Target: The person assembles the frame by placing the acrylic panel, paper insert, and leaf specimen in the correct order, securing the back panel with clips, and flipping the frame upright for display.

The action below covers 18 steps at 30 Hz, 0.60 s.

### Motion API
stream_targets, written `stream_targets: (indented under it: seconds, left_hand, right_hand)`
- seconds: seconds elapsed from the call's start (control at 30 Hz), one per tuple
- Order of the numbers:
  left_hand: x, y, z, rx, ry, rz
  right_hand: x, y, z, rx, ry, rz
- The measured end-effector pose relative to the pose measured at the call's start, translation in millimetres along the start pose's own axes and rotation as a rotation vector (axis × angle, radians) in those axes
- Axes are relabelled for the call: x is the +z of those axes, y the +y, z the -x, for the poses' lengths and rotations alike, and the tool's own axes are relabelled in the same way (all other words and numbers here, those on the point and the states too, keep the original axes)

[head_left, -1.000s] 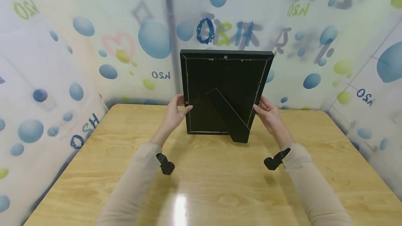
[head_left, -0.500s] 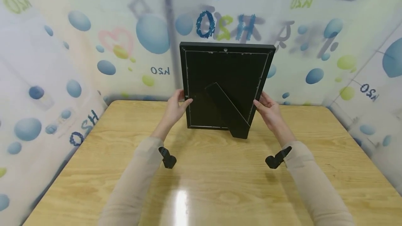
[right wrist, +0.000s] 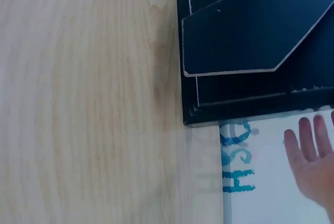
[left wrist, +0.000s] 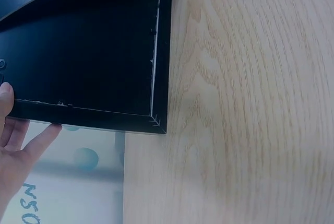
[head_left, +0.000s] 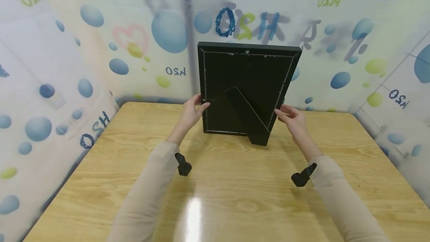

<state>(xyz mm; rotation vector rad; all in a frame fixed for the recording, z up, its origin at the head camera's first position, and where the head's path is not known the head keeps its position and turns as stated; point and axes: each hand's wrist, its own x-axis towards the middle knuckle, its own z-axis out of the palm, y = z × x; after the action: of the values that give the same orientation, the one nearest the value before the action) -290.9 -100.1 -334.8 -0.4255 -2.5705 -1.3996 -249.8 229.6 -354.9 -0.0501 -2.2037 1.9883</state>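
A black picture frame stands upright on the wooden table, its back towards me. Its easel leg slants down to the lower right, and the front is hidden. My left hand pinches the left edge, thumb on the back and fingers behind; the left wrist view shows this thumb at the frame's rim. At the right edge is my right hand, its thumb tip by the rim. In the right wrist view the fingers are straight and spread, just off the frame's edge.
The wooden table reaches back to a printed wall cloth with blue and green spots and lettering. More cloth hangs along both sides. A black wrist camera sits on the left sleeve, another camera on the right.
The right hand's fingers have eased outward from the frame's right edge. My left hand keeps its hold. The head view has shifted slightly; the frame still stands on the table.
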Motion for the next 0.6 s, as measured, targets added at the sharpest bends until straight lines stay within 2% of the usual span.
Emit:
stream_targets:
  seconds: [0.2, 0.3, 0.4, 0.5, 0.6]
  left_hand:
    - [-1.1, -0.9, -1.4, -0.015, 0.009, -0.005]
    - [-0.5, -1.3, -2.1, -0.029, 0.012, -0.002]
    - [0.2, -1.6, -2.3, -0.04, 0.003, -0.001]
    - [0.1, -0.4, -2.6, -0.054, -0.007, 0.002]
    - [-0.3, 0.7, -3.0, -0.069, -0.013, 0.011]
  right_hand:
    - [8.3, 2.2, 9.5, 0.083, 0.067, -0.039]
    - [11.8, 4.2, 13.0, 0.094, 0.086, -0.019]
    - [13.7, 5.5, 16.1, 0.093, 0.095, -0.055]
    - [16.1, 5.3, 19.4, 0.093, 0.061, -0.097]
    - [19.2, 4.5, 22.7, 0.084, -0.011, -0.113]
